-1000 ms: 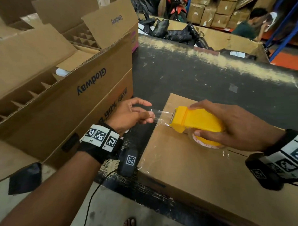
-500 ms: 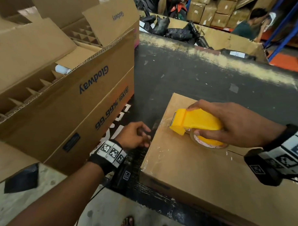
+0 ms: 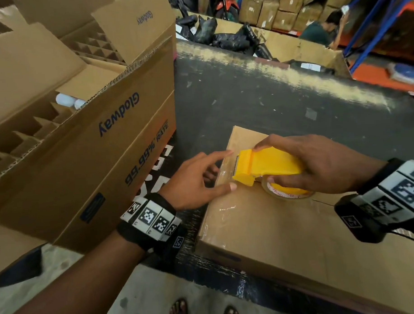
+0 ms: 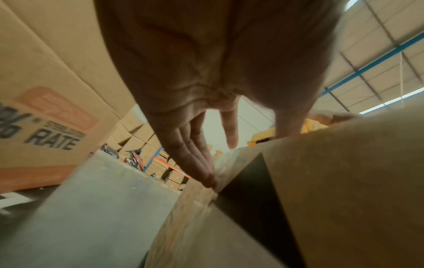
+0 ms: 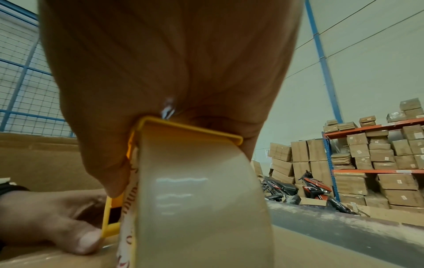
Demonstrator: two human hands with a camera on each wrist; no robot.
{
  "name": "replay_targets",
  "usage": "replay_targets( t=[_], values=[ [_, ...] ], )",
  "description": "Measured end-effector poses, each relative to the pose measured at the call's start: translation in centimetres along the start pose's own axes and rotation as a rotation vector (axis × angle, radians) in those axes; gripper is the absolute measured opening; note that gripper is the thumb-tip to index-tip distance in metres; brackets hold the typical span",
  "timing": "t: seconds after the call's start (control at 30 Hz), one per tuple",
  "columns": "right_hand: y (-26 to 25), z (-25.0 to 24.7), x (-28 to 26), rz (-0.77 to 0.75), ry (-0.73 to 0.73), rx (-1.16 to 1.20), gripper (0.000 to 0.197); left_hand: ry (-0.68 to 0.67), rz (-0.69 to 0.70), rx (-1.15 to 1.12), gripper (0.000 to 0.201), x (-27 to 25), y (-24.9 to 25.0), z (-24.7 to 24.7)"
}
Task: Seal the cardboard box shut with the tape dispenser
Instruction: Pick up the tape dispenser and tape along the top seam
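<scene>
A closed brown cardboard box [image 3: 274, 236] lies on the dark table, with clear tape over its left end. My right hand [image 3: 319, 167] grips the yellow tape dispenser [image 3: 265, 166], whose roll of clear tape [image 5: 197, 203] rests on the box top. Its toothed blade points left near the box's left edge. My left hand [image 3: 197, 178] is at that edge with straight fingers: the thumb [image 5: 84, 241] presses the taped top beside the dispenser, and the other fingers [image 4: 195, 163] lie against the box's side.
A large open Glodway carton [image 3: 83, 128] with cardboard dividers stands close on the left. The dark table [image 3: 269, 96] stretches behind the box. Black bags and stacked boxes lie beyond, a person sits at the far right, and shelving [image 5: 371, 163] holds cartons.
My left hand let go of the pulled-out tape, dropped to the box's side, and now lies flat on the box's left edge. The dispenser has come down onto the box top.
</scene>
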State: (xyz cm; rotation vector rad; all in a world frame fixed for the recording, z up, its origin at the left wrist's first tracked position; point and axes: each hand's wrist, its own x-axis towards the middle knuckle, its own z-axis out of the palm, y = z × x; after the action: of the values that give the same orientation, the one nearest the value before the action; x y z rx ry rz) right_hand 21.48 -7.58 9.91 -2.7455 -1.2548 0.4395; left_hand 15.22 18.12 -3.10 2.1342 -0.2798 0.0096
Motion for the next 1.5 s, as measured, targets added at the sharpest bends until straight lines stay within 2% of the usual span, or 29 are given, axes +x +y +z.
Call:
replay_targets(
  t=[0.27,0.37,0.53,0.67,0.77,0.93,1.07,1.27,1.5],
  values=[
    [0.8,0.2,-0.4,-0.055,0.017,0.022,0.065,-0.026,0.023,-0.018,0.065,0.7,-0.6,0.1],
    [2.5,0.0,-2.7,-0.061,0.024,0.053,0.065,-0.045,-0.022,0.025,0.061,0.9,0.0,0.0],
    [9.3,-0.8,-13.8,0.073,0.055,0.159,0.067,-0.15,-0.099,0.13,0.062,1.2,1.1,-0.8],
    [14.4,0.3,-25.0,0.216,0.127,0.246,0.07,-0.159,-0.149,0.215,0.06,1.1,2.9,-0.5],
    [17.2,1.9,-32.3,0.267,0.141,0.256,0.064,-0.152,-0.187,0.162,0.058,0.8,4.0,0.0],
    [20.0,4.6,-39.1,0.323,0.15,0.166,0.074,-0.16,-0.268,0.208,0.056,1.1,4.0,0.1],
    [21.7,6.3,-40.4,0.319,0.169,0.199,0.07,-0.101,-0.286,0.153,0.053,0.9,4.0,0.5],
    [23.7,10.0,-38.1,0.308,0.119,0.23,0.067,-0.088,-0.345,0.264,0.054,1.2,4.2,0.5],
    [23.2,10.5,-34.5,0.322,0.018,0.168,0.059,-0.216,-0.384,0.798,0.058,3.0,7.6,0.0]
  ],
)
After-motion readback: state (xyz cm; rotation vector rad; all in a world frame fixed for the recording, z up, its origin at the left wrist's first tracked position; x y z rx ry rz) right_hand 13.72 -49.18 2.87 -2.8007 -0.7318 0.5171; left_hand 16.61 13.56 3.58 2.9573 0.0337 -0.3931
